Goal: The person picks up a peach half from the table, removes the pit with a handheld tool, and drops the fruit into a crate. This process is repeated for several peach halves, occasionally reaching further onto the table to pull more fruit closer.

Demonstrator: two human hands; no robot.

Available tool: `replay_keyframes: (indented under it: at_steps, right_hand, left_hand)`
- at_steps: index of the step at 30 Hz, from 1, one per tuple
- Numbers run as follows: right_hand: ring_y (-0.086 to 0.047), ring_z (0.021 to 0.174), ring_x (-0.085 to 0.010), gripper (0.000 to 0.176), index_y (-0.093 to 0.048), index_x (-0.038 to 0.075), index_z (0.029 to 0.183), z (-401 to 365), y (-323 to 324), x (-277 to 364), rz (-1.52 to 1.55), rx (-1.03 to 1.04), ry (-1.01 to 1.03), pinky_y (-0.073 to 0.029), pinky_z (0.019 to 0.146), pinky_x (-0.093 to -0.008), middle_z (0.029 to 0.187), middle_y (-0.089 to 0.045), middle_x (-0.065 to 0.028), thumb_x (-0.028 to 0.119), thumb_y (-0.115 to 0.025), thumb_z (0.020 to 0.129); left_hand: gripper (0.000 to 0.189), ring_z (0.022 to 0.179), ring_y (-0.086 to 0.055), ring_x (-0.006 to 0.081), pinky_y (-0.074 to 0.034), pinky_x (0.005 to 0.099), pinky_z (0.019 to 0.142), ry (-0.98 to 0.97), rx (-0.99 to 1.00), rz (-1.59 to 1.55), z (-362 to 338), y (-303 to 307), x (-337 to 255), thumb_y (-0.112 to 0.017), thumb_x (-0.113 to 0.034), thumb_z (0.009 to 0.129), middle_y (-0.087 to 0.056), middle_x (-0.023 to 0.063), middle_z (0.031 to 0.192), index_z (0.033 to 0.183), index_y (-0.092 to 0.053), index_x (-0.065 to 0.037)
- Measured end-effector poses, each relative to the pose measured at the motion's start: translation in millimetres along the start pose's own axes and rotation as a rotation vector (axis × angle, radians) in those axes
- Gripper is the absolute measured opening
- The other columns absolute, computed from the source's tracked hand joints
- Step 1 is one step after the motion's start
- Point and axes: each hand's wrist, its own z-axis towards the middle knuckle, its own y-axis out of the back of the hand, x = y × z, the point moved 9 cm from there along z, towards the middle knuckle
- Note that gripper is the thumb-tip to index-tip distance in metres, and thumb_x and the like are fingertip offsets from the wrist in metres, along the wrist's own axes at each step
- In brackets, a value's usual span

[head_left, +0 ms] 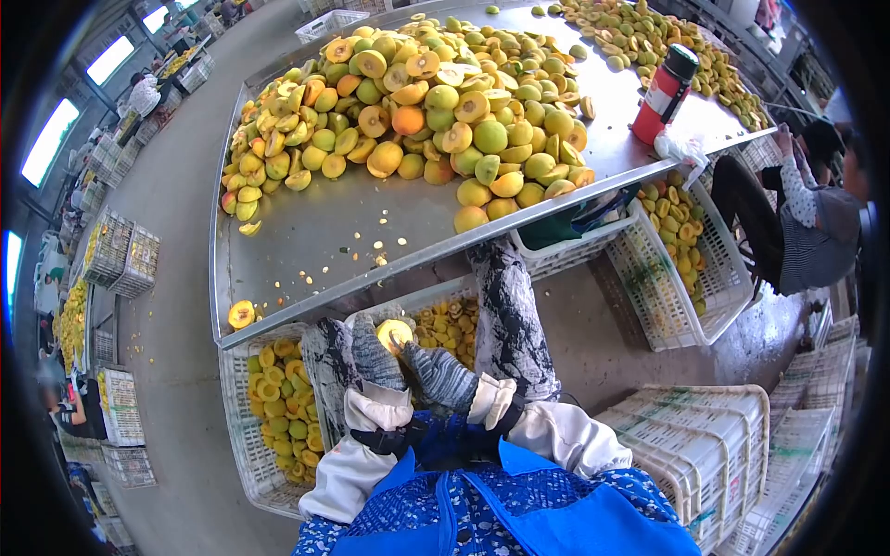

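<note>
1. Left hand (375, 357), in marled knit, grips a round, yellow fruit half (395, 333) near the smooth metal counter (311, 246).
2. Right hand (442, 376) meets it, grip unclear.
3. A lumpy fruit pile (426, 111) covers the counter's far side.

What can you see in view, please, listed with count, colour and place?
metal table: one, grey, ahead
fruit halves: many, yellow, green, orange, on the table and in crates
held fruit half: one, yellow, in left hand
bottle: one, red, dark top, upright, table's right
plastic bag: one, white, beside bottle
crates: many, white, around
floor: one, grey, beneath
windows: several, bright white, upper left
other people: several, mixed clothing, right and far left
legs: two, black-and-white trousers, below table
left hand: one, grey glove, lower centre
right hand: one, grey glove, beside left hand
</note>
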Motion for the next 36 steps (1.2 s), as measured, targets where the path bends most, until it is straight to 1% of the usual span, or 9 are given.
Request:
replay_keyframes:
  at_steps: [6, 9, 13, 16, 19, 22, 25, 33, 36]
  right_hand:
    - [-0.056, 0.06, -0.0358, 0.039, -0.036, 0.003, 0.123, -8, -5, -13, 0.184, -0.01, -0.112, -0.043, 0.05, -0.0409, 0.07, -0.056, -0.0205, 0.01, -0.041, 0.085]
    - [-0.056, 0.059, -0.0353, 0.04, -0.035, 0.003, 0.123, -16, 3, 7, -0.026, -0.012, 0.271, -0.043, 0.05, -0.0399, 0.069, -0.055, -0.0191, 0.009, -0.041, 0.085]
    - [-0.055, 0.055, -0.0328, 0.051, -0.032, -0.001, 0.124, -12, 8, -3, 0.017, 0.208, 0.055, -0.042, 0.047, -0.0394, 0.068, -0.055, -0.0187, 0.007, -0.051, 0.077]
    - [-0.056, 0.055, -0.0312, 0.049, -0.035, 0.0, 0.123, -7, 20, 6, -0.068, -0.143, 0.128, -0.042, 0.048, -0.0396, 0.067, -0.055, -0.0169, 0.009, -0.052, 0.078]
    - [-0.053, 0.073, -0.0158, 0.037, -0.048, 0.005, 0.115, -1, -46, -84, 0.846, -0.179, -0.218, -0.044, 0.062, -0.0295, 0.086, -0.056, -0.0045, 0.027, -0.048, 0.085]
    - [-0.058, 0.077, -0.0208, 0.031, -0.05, 0.002, 0.111, -4, -39, -63, 0.828, -0.107, -0.356, -0.046, 0.064, -0.03, 0.092, -0.059, -0.0105, 0.022, -0.049, 0.087]
    - [-0.056, 0.075, -0.0383, 0.029, -0.047, -0.004, 0.106, -3, -13, -22, -0.06, -0.093, -0.035, -0.046, 0.06, -0.04, 0.087, -0.055, -0.0249, 0.008, -0.048, 0.079]
    - [-0.055, 0.066, -0.0389, 0.026, -0.047, -0.002, 0.104, -12, -4, -19, 0.005, -0.136, 0.054, -0.043, 0.053, -0.0428, 0.073, -0.055, -0.022, 0.013, -0.039, 0.084]
    - [-0.056, 0.066, -0.0334, 0.022, -0.049, -0.003, 0.099, -15, -11, -23, 0.283, 0.005, -0.21, -0.045, 0.059, -0.0372, 0.075, -0.056, -0.0167, 0.009, -0.043, 0.082]
  left_hand:
    - [0.027, 0.086, -0.055, 0.0195, -0.045, 0.0279, 0.077, -0.163, 0.025, 0.254, 3, -5, -33, -0.042, -0.019, 0.089, -0.057, 0.0102, 0.098, 0.109, -0.049, -0.002]
    - [0.028, 0.088, -0.054, 0.0194, -0.044, 0.0278, 0.078, -0.12, 0.089, 0.202, 11, -12, -41, -0.043, -0.02, 0.089, -0.057, 0.0097, 0.099, 0.109, -0.049, -0.003]
    - [0.028, 0.087, -0.055, 0.0196, -0.044, 0.0279, 0.078, 0.162, 0.193, -0.266, 22, -21, -11, -0.043, -0.021, 0.089, -0.058, 0.0097, 0.098, 0.108, -0.052, -0.002]
    - [0.028, 0.077, -0.058, 0.0198, -0.047, 0.0282, 0.071, 0.426, 0.059, -0.713, 28, -28, 31, -0.044, -0.021, 0.088, -0.061, 0.0112, 0.086, 0.095, -0.057, 0.003]
    - [0.03, 0.073, -0.059, 0.0189, -0.049, 0.0268, 0.066, 0.384, -0.152, -0.69, 31, -16, 24, -0.045, -0.022, 0.089, -0.063, 0.0115, 0.082, 0.089, -0.059, 0.005]
    - [0.027, 0.072, -0.059, 0.0197, -0.048, 0.028, 0.064, 0.45, -0.195, -0.643, 24, -12, 42, -0.046, -0.022, 0.088, -0.061, 0.0106, 0.083, 0.091, -0.057, 0.003]
    - [0.025, 0.069, -0.058, 0.0233, -0.048, 0.0314, 0.064, 0.583, -0.154, -0.637, 14, -15, 94, -0.048, -0.022, 0.087, -0.059, 0.0126, 0.083, 0.091, -0.054, 0.002]
    - [0.022, 0.071, -0.059, 0.0223, -0.048, 0.0301, 0.065, 0.468, -0.077, -0.563, 12, -15, 56, -0.044, -0.018, 0.088, -0.06, 0.0123, 0.084, 0.097, -0.053, 0.0]
    - [0.022, 0.072, -0.059, 0.0219, -0.048, 0.0296, 0.066, 0.382, -0.043, -0.431, 14, -12, 40, -0.043, -0.016, 0.088, -0.061, 0.0122, 0.085, 0.099, -0.053, 0.0]
